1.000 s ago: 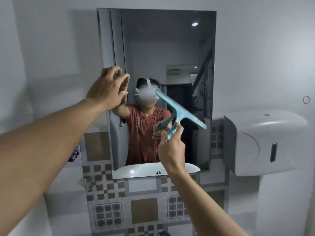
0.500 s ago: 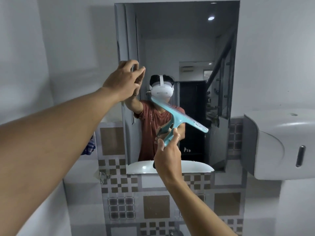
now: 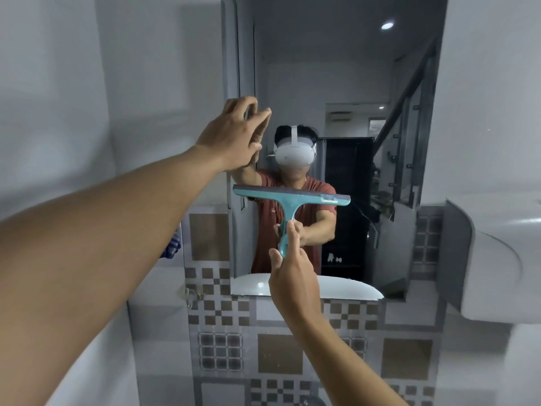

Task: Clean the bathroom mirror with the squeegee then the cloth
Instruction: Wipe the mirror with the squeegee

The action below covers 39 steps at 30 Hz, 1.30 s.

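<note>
A tall frameless mirror [image 3: 336, 68] hangs on the white wall and reflects a person in a red shirt. My right hand [image 3: 292, 276] grips the handle of a teal squeegee [image 3: 289, 200], whose blade lies level against the mirror's lower middle. My left hand [image 3: 234, 136] rests at the mirror's left edge, fingers apart and touching the glass, holding nothing. A blue checked cloth [image 3: 172, 247] peeks out behind my left forearm on the left; most of it is hidden.
A white paper towel dispenser [image 3: 497, 259] juts from the wall at the right of the mirror. Patterned brown and grey tiles [image 3: 278, 332] cover the wall below. A white basin shows only as a reflection at the mirror's bottom.
The squeegee has turned from tilted to level and its blade now sits flat on the glass. The view has shifted left, so the mirror sits further right.
</note>
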### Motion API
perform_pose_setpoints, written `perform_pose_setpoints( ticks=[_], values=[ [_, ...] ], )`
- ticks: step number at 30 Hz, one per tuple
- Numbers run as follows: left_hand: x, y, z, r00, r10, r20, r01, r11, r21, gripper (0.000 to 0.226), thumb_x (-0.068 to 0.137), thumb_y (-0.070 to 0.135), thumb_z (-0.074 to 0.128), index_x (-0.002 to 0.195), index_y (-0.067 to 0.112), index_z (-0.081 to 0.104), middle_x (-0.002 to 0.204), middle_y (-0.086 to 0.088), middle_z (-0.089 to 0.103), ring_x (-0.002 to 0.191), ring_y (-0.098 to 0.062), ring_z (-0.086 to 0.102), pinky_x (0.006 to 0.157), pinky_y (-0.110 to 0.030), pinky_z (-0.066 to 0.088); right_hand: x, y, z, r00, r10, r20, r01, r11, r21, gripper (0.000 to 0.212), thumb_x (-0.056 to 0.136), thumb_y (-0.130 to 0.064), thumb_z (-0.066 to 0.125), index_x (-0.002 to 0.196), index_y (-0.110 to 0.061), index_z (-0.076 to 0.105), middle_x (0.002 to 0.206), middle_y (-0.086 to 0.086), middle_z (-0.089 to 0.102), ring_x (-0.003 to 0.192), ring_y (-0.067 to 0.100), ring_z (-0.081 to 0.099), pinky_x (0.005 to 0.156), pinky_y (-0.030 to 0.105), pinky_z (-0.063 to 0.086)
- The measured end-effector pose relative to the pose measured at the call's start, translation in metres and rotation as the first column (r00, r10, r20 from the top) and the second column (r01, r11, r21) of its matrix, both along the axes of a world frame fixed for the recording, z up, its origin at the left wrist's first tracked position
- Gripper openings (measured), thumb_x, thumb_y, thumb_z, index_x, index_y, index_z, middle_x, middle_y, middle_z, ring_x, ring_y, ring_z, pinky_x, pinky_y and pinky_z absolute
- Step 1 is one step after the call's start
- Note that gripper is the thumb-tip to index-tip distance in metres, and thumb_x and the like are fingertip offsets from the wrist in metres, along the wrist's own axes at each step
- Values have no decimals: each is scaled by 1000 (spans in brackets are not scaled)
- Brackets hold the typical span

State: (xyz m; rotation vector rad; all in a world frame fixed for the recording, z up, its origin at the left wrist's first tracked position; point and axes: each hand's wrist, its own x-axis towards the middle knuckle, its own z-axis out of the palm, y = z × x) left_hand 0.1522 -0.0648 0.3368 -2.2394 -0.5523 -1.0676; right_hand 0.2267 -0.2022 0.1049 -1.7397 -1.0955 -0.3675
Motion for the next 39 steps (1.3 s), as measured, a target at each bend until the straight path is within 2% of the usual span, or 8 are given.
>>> perform_pose_setpoints(
  ticks=[4,10,15,18,24,28,31,39],
  values=[
    [1,1,1,1000,5,5,-5,1000,6,67,90,33,67,150,19,39,149,-10,34,137,-36,32,91,-53,57,7,-4,0,999,-13,45,14,1000,-15,67,106,-32,46,160,-34,8,128,4,62,85,19,64,63,34,56],
    [3,2,-2,1000,4,14,-4,1000,22,67,90,32,66,150,19,39,149,-11,35,137,-36,33,90,-50,57,31,-27,6,961,-21,275,79,977,-199,67,105,-37,46,160,-42,8,108,2,64,73,19,63,60,35,55],
    [3,0,-4,1000,8,21,-9,1000,18,68,91,31,67,151,19,38,149,-12,34,138,-36,32,90,-51,58,61,-52,22,886,-57,461,211,934,-289,65,105,-35,46,159,-46,12,123,5,62,71,20,66,53,35,54],
    [5,-2,-6,999,5,41,-5,1000,11,67,90,29,66,151,18,38,150,-12,34,138,-37,32,91,-52,57,77,-66,29,842,-86,532,285,909,-305,63,105,-32,48,157,-49,17,117,3,62,64,17,55,49,34,49],
    [6,-6,-31,992,-28,122,25,999,23,64,88,34,66,145,15,44,145,-15,40,130,-36,37,101,-49,50,101,-88,36,821,-124,557,322,907,-273,61,105,-26,47,154,-52,22,97,1,52,73,15,44,59,33,45],
    [7,-9,-58,993,-58,106,59,998,-1,68,85,37,71,145,16,46,145,-14,39,130,-35,37,102,-50,49,116,-97,41,780,-137,611,359,897,-257,64,103,-23,47,154,-53,21,105,4,58,89,24,61,69,37,50],
    [7,-12,-69,995,-61,82,66,996,-56,74,83,38,76,146,16,45,148,-15,36,134,-36,34,105,-52,48,126,-104,46,754,-162,636,402,880,-253,67,102,-21,48,154,-53,21,114,6,59,98,27,62,74,40,52],
    [8,-15,-73,996,-64,67,69,995,-66,83,77,38,81,147,15,44,150,-19,35,135,-41,34,107,-56,45,141,-132,40,788,-232,570,436,865,-250,65,103,-22,51,155,-51,24,116,6,60,93,23,64,67,37,58]
  ],
)
